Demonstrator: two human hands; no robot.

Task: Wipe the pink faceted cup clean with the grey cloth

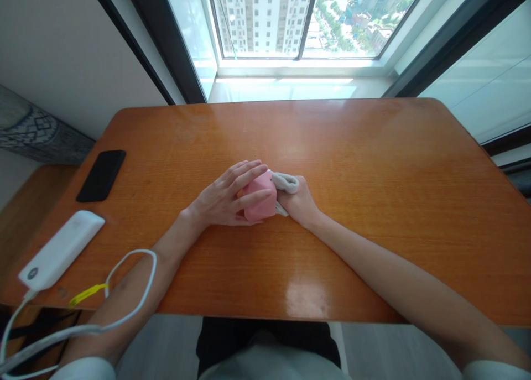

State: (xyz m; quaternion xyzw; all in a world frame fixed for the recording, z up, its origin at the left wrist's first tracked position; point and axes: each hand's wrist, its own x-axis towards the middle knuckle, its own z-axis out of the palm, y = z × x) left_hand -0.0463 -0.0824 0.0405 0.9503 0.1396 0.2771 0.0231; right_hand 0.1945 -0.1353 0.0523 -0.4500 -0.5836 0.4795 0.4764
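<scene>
Cable first, white, looping off the near left edge of the table and crossing the left forearm, a yellow tag on it. It runs into a white power bank lying at the table's left corner, slanted. Just beyond that, nearer the window, a black phone lies flat and face down or dark, well apart from the hands.

Now the centre of the table. The left hand lies over a pink roll of soft cloth, fingers spread and laid across its top and left side, thumb tucked low against the front. The roll sits on the wood at the table's middle, squeezed between both hands. Over its right end a grey cloth drapes, touching the pink, with a pale corner showing beneath.

The right hand presses in from the right, curled, fingers hidden behind the grey cloth and the roll, so how they close is something I cannot tell. Its forearm stretches back to the near right edge.

Right of that, bare orange wood with window glare. Beyond the far edge, the window looks down on tower blocks and trees.
</scene>
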